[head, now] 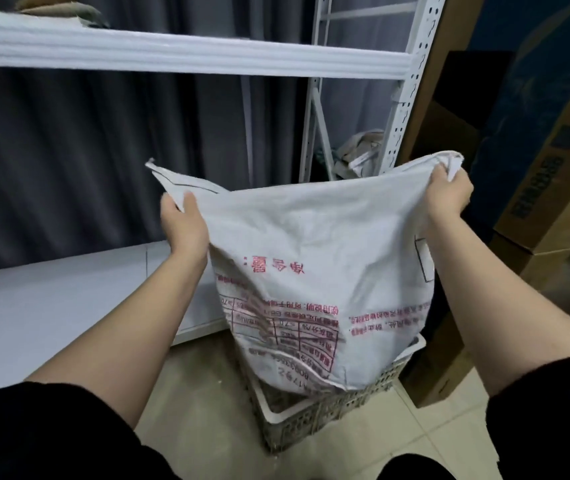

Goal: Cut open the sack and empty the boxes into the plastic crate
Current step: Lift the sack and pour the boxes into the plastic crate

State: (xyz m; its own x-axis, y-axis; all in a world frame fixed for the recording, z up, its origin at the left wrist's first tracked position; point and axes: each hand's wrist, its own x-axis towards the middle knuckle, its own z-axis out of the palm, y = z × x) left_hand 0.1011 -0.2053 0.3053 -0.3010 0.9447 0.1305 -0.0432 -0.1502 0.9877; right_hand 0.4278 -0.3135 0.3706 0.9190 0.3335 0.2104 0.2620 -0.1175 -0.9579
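Sack (314, 258) hangs upside down, mouth in the crate (311, 415), left hand (183, 221) and right hand (448, 192) each gripping a bottom corner, likely to tip the boxes out.

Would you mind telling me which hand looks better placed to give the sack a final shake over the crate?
Probably the right hand. It grips a bunched corner of the upside-down sack firmly, while the left hand only pinches a flatter edge. The sack's mouth hangs into the plastic crate. Both hands likely need to hold on.
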